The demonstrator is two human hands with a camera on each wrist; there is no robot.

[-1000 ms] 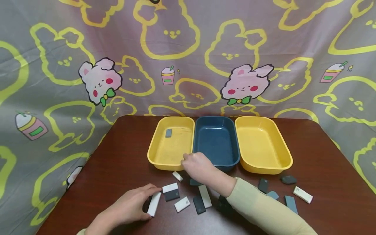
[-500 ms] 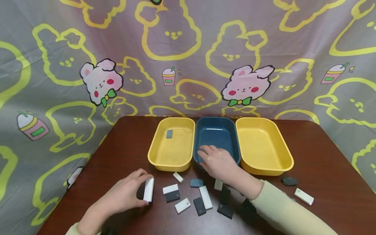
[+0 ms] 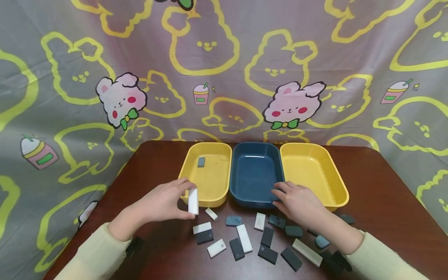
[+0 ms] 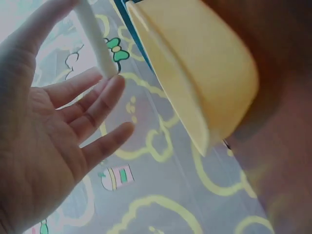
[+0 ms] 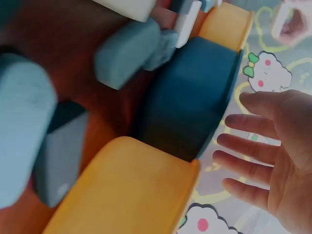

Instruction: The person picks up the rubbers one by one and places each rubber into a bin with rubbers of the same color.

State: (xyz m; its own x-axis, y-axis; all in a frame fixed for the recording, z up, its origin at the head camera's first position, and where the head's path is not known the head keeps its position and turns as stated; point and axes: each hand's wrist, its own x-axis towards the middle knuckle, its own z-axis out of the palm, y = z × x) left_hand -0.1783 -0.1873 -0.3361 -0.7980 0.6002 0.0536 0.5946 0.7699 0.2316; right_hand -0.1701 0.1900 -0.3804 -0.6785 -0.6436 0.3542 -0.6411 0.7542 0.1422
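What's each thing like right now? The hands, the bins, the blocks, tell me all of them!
Left hand: holding a block
White block: held up off the table
Right hand: open, holding nothing
Left yellow bin: upright, with a block inside
Small grey block: lying in that bin
Blue bin: upright
Right yellow bin: upright, partly hidden
Long pale block: lying on the table

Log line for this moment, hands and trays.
left hand: pinches white block; right hand: empty, near dark blue tray; left yellow tray: blue-gray block inside
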